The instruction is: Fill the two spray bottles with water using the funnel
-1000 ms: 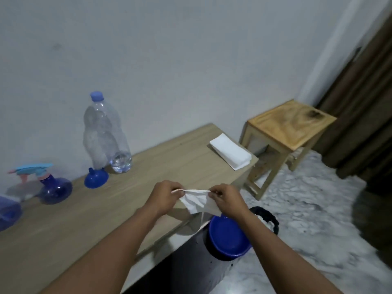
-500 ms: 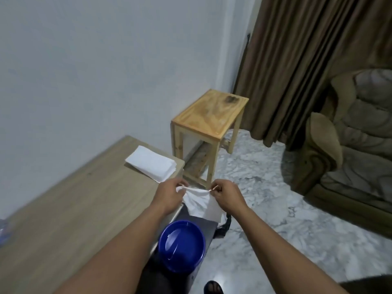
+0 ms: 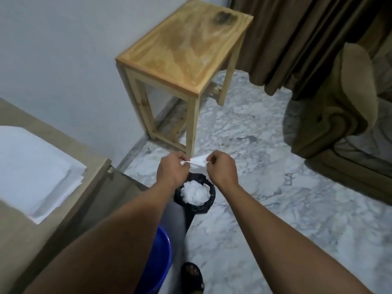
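Above a black bin (image 3: 197, 178) of crumpled paper (image 3: 194, 193), left hand (image 3: 172, 169) and right hand (image 3: 220, 170) each pinch a corner of a white tissue (image 3: 198, 161). Spray bottles and funnel are out of frame; this looks like cleanup, with dropping the tissue squarely in next.

Tissue (image 3: 198, 162) between left hand (image 3: 172, 173) and right hand (image 3: 221, 171), above the bin (image 3: 212, 194).

A beige wooden tabletop (image 3: 19, 247) at nine o'clock bears a stack of folded white paper towels (image 3: 31, 172), while the grey-veined marble floor (image 3: 275, 209) carries a pale wooden stool (image 3: 184, 49) at twelve, a black-lined bin (image 3: 212, 199) of crumpled white tissue at centre and a brown armchair (image 3: 343, 124) at three.
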Demonstrator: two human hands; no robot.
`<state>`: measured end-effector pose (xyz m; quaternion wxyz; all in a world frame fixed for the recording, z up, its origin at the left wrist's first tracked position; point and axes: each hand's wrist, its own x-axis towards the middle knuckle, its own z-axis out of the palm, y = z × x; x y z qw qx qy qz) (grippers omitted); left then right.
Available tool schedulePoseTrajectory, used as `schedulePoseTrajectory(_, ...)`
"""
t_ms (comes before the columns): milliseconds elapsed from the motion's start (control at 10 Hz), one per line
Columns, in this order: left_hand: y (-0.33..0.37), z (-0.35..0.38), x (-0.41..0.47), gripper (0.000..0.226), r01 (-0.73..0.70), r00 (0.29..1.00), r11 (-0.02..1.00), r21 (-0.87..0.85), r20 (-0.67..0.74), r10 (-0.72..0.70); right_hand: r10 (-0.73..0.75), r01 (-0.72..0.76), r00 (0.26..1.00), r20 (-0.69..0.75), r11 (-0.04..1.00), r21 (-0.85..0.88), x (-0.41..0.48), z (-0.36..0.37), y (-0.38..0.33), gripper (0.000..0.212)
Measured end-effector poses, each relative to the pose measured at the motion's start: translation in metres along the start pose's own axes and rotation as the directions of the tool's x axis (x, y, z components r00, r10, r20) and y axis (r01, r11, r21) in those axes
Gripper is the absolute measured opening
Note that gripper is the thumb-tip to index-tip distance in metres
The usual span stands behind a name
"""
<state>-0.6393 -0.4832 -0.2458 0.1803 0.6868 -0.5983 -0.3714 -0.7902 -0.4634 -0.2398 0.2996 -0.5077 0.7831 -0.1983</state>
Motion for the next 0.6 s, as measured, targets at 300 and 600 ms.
schedulePoseTrajectory(300, -0.080, 0.104, 0.101, 0.007, 0.064, 0.996, 0.990, 0.129, 0.051, -0.071, 0.205, -0.205, 0.976, 0.078, 0.979, -0.010, 0.096, 0.095, 0.099, 0.020)
schedulePoseTrajectory(600, -0.136, 0.104, 0.035, 0.027, 0.065, 0.998, 0.989, 0.131, -0.005, -0.065, 0.345, -0.356, 0.922, 0.177, 0.934, 0.034, 0.042, 0.112, 0.146, 0.018)
